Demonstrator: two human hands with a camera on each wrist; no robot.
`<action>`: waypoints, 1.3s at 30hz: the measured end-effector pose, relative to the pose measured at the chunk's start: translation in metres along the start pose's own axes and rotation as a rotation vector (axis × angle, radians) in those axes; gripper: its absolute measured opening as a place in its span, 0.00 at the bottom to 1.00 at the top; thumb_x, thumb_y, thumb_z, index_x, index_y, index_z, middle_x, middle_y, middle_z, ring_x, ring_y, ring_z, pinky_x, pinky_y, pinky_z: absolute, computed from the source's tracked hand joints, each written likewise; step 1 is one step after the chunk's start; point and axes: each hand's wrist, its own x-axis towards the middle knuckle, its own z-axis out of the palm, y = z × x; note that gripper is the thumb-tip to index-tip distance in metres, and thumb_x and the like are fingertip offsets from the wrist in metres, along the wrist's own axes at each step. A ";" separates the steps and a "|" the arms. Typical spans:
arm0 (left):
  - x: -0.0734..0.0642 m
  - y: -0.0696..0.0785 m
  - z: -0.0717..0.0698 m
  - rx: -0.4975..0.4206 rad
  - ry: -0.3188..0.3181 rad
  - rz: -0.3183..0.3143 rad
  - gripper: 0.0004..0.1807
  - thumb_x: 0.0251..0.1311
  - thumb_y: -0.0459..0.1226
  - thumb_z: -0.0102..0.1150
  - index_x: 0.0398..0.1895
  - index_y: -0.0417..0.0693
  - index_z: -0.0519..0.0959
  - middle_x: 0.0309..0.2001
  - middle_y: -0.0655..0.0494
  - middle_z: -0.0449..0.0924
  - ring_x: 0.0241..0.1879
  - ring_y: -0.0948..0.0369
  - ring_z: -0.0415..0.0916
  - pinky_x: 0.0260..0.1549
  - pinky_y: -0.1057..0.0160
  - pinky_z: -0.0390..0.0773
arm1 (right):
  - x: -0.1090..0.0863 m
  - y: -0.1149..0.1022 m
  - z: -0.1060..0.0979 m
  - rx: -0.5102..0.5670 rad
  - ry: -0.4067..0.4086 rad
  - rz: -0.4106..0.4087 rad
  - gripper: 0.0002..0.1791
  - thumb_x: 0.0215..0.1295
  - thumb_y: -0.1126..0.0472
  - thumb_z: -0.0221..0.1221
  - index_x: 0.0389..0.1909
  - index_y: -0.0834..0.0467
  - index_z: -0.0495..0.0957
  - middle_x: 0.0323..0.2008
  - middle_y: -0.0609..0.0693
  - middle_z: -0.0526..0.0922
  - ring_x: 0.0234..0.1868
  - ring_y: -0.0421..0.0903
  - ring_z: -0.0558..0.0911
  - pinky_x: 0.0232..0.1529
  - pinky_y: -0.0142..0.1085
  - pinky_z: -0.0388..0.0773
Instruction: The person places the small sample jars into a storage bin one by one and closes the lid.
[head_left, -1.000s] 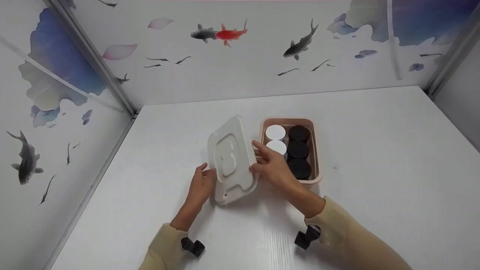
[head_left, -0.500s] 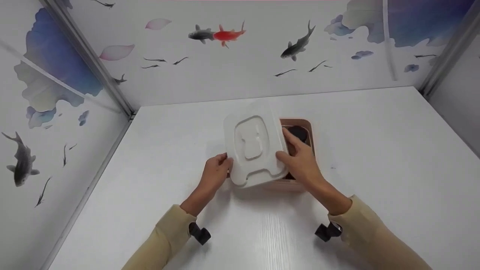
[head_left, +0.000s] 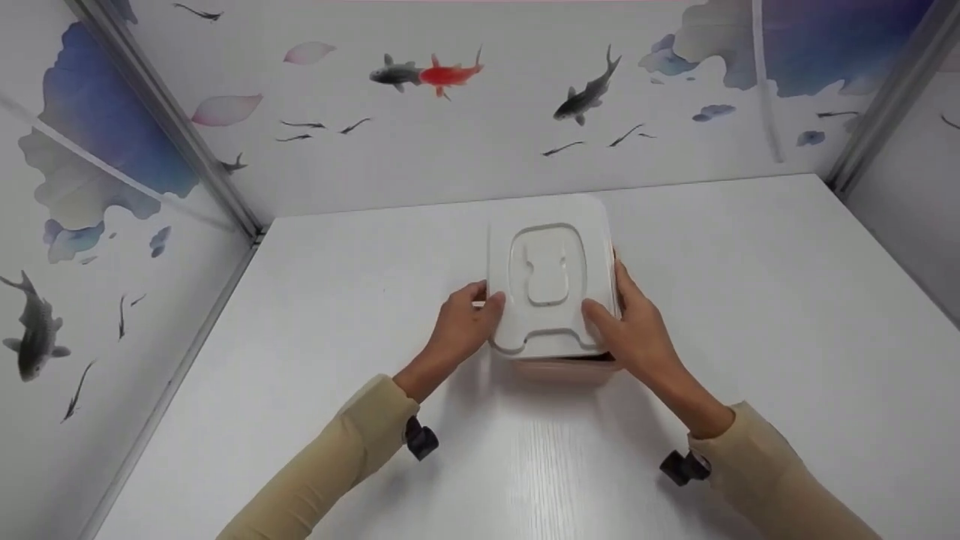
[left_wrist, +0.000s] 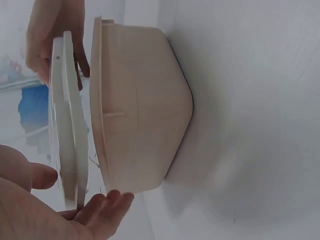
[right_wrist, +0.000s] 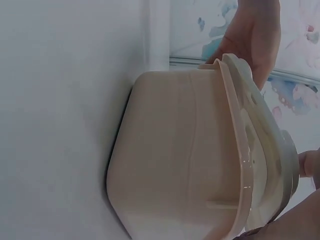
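Observation:
A white plastic lid [head_left: 551,319] with a raised moulded top is just above a pink-beige storage box [head_left: 566,373]. In the left wrist view, a narrow gap shows between the lid [left_wrist: 74,135] and the box's rim [left_wrist: 97,110]. My left hand [head_left: 466,324] holds the lid's left edge, thumb on top and fingers lower down near the rim. On the other side my right hand [head_left: 637,328] grips the right edge, its thumb also on top. The jars inside the box are hidden under the lid.
The box stands on a white tabletop [head_left: 360,300]. A white back panel [head_left: 450,157] printed with fish rises behind the table, and a side panel [head_left: 90,315] stands at the left. Small black wrist cameras [head_left: 421,439] hang below both sleeves.
Both hands have carried the lid rightward from beside the box to over it and levelled it. The white and black jar tops, visible earlier, are now covered.

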 end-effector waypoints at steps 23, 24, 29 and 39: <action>0.000 -0.011 0.027 -0.041 -0.027 -0.031 0.32 0.77 0.48 0.43 0.75 0.38 0.61 0.56 0.42 0.78 0.50 0.57 0.76 0.50 0.60 0.80 | -0.002 0.032 -0.008 -0.074 -0.070 0.150 0.49 0.75 0.40 0.50 0.80 0.59 0.35 0.81 0.58 0.41 0.82 0.56 0.44 0.81 0.50 0.48; 0.000 -0.011 0.027 -0.039 -0.021 -0.040 0.33 0.76 0.48 0.43 0.75 0.38 0.60 0.56 0.43 0.78 0.49 0.58 0.76 0.48 0.62 0.80 | -0.003 0.032 -0.008 -0.072 -0.068 0.146 0.49 0.75 0.39 0.50 0.80 0.59 0.35 0.81 0.58 0.41 0.82 0.55 0.44 0.81 0.50 0.48; -0.001 -0.012 0.026 -0.061 -0.015 -0.064 0.34 0.75 0.51 0.47 0.76 0.42 0.61 0.55 0.43 0.77 0.40 0.60 0.75 0.34 0.68 0.80 | -0.003 0.033 -0.008 -0.060 -0.058 0.134 0.50 0.74 0.38 0.51 0.80 0.59 0.35 0.81 0.57 0.42 0.82 0.55 0.44 0.80 0.50 0.48; 0.007 -0.018 0.026 -0.031 -0.042 -0.031 0.36 0.73 0.57 0.48 0.75 0.45 0.64 0.42 0.46 0.79 0.25 0.64 0.73 0.15 0.68 0.77 | 0.000 0.038 -0.012 -0.017 -0.042 0.143 0.49 0.75 0.38 0.50 0.81 0.58 0.36 0.81 0.60 0.44 0.80 0.60 0.51 0.78 0.55 0.56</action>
